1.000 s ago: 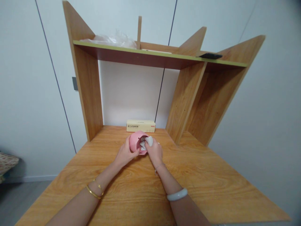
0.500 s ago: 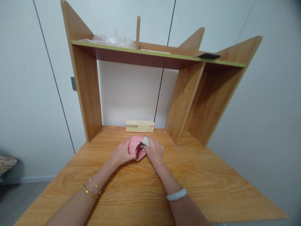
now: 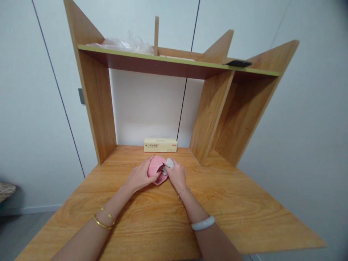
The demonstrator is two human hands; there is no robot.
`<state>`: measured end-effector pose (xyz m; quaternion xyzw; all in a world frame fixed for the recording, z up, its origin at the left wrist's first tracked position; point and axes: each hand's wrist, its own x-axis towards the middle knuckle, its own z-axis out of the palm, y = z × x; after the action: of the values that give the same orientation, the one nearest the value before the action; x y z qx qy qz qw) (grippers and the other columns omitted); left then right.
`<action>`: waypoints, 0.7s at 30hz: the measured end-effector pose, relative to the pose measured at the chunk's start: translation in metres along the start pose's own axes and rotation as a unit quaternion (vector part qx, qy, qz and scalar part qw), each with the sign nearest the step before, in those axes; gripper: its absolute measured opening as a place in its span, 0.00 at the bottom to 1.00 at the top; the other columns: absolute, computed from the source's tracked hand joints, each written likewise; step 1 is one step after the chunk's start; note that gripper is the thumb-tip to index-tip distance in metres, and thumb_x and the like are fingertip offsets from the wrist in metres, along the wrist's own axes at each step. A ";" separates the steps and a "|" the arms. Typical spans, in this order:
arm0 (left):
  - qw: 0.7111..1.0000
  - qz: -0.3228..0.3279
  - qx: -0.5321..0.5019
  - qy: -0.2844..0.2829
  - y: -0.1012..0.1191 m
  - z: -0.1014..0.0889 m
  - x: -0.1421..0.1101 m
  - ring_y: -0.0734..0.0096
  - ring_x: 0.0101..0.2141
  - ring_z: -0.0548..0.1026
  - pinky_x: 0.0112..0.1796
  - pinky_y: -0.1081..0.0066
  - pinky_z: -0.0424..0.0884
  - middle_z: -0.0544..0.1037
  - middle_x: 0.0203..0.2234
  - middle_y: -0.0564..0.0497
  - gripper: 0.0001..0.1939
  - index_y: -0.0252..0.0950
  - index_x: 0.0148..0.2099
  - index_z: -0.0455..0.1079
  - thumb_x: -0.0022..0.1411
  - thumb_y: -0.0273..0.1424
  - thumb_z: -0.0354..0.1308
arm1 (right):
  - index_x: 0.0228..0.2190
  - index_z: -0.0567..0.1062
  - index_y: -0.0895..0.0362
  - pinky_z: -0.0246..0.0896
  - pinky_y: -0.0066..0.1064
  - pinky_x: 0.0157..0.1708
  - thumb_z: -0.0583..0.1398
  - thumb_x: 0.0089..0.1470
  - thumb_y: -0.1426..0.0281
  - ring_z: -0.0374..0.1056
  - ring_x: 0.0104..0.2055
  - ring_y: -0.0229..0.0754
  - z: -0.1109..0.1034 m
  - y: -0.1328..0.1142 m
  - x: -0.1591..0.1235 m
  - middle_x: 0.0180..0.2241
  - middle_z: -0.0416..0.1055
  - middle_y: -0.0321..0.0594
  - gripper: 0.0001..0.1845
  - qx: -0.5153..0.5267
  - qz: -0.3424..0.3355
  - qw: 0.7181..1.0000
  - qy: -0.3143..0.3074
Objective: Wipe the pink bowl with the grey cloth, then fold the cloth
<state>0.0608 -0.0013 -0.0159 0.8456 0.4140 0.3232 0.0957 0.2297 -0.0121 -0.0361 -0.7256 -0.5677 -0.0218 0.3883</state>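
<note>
A pink bowl-like vessel [image 3: 155,165] is tilted on its side over the desk, its hollow turned partly toward me. My left hand [image 3: 143,175] grips it from the left, the thumb at the near rim and the fingers around the outside. My right hand [image 3: 177,175] is closed on a crumpled white cloth [image 3: 169,163], part of which reaches into the opening. A small dark edge shows at the rim beside the cloth; I cannot make out what it is. Some of the right fingers are hidden inside the vessel or behind the cloth.
Behind my hands a cream box [image 3: 160,145] with printed lettering lies on the wooden desk [image 3: 152,224]. A wooden shelf unit [image 3: 179,70] rises at the back, carrying a clear plastic bag [image 3: 125,45] and a flat black object [image 3: 239,63]. White panels stand behind it.
The view has shifted slightly, moving the scene a little left. My left hand keeps its hold on the pink vessel, while my right hand and the cloth have shifted only slightly at its opening.
</note>
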 end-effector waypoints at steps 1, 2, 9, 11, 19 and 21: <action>1.000 -0.001 -0.005 0.004 -0.001 0.000 0.000 0.56 0.48 0.67 0.45 0.62 0.64 0.65 0.51 0.43 0.36 0.37 0.60 0.48 0.53 0.45 0.52 | 0.31 0.73 0.55 0.49 0.26 0.25 0.57 0.45 0.61 0.67 0.29 0.42 0.002 0.002 0.001 0.27 0.74 0.41 0.13 0.031 0.017 0.999 0.008; 1.000 -0.003 -0.013 0.005 -0.003 0.000 0.001 0.56 0.47 0.68 0.44 0.61 0.65 0.65 0.52 0.43 0.38 0.38 0.61 0.45 0.53 0.46 0.52 | 0.30 0.73 0.55 0.51 0.25 0.25 0.56 0.45 0.62 0.67 0.29 0.41 0.004 0.004 0.003 0.27 0.74 0.41 0.12 0.067 0.035 0.997 0.015; 0.997 -0.005 -0.081 0.005 -0.005 0.011 -0.001 0.52 0.50 0.65 0.45 0.59 0.64 0.59 0.55 0.39 0.45 0.36 0.63 0.37 0.51 0.47 0.55 | 0.30 0.74 0.61 0.57 0.25 0.24 0.51 0.49 0.64 0.69 0.28 0.41 0.020 0.013 0.006 0.28 0.74 0.44 0.16 0.184 0.078 0.980 0.013; 0.994 0.000 -0.113 0.010 -0.004 0.016 -0.001 0.55 0.51 0.64 0.47 0.61 0.63 0.59 0.55 0.38 0.44 0.33 0.63 0.36 0.53 0.43 0.55 | 0.30 0.74 0.61 0.58 0.25 0.24 0.51 0.49 0.65 0.69 0.28 0.41 0.023 0.012 0.004 0.27 0.74 0.43 0.16 0.188 0.072 0.980 -0.002; 0.993 -0.034 -0.111 0.022 -0.001 0.012 0.001 0.56 0.49 0.67 0.47 0.61 0.63 0.66 0.51 0.41 0.41 0.35 0.62 0.44 0.50 0.38 0.57 | 0.31 0.75 0.58 0.57 0.26 0.27 0.54 0.47 0.66 0.69 0.31 0.41 0.015 0.004 0.002 0.29 0.74 0.42 0.12 0.142 0.054 0.988 -0.028; 0.995 -0.047 -0.092 0.006 0.002 0.010 -0.001 0.56 0.48 0.67 0.46 0.61 0.64 0.67 0.50 0.42 0.38 0.35 0.61 0.47 0.50 0.37 0.57 | 0.34 0.74 0.57 0.56 0.27 0.28 0.56 0.46 0.66 0.69 0.32 0.43 0.007 0.002 0.001 0.30 0.74 0.44 0.13 0.078 0.052 0.995 -0.018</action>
<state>0.0682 -0.0021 -0.0236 0.8106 0.4228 0.3601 0.1857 0.2289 -0.0069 -0.0420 -0.7218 -0.5360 0.0561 0.4342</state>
